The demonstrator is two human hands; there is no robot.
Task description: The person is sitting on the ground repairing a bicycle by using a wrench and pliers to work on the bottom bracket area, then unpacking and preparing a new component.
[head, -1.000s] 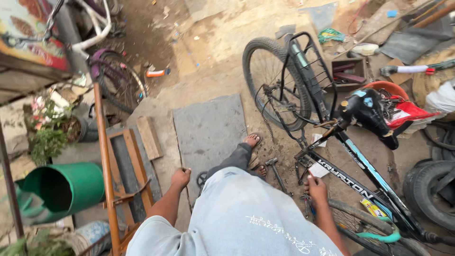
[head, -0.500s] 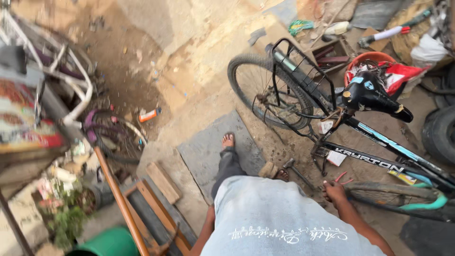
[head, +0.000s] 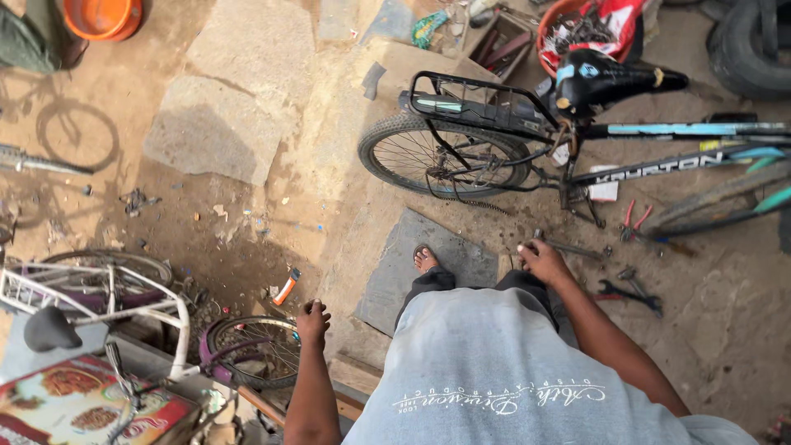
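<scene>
View has swung left since the earlier frame; the bike (head: pixel 577 156) now sits upper right. Right hand (head: pixel 542 262) is curled near a metal tool (head: pixel 568 246) on the ground, grip cannot be told. Left hand (head: pixel 313 320) hangs loosely fisted, empty, above a small wheel (head: pixel 255 350). Pliers (head: pixel 634 221) lie beside the frame for reach.

bare dirt ground (head: pixel 206 222), flat stone slabs (head: pixel 216 128), hard sunlight, bicycle shadow (head: pixel 78 132) at left.
</scene>
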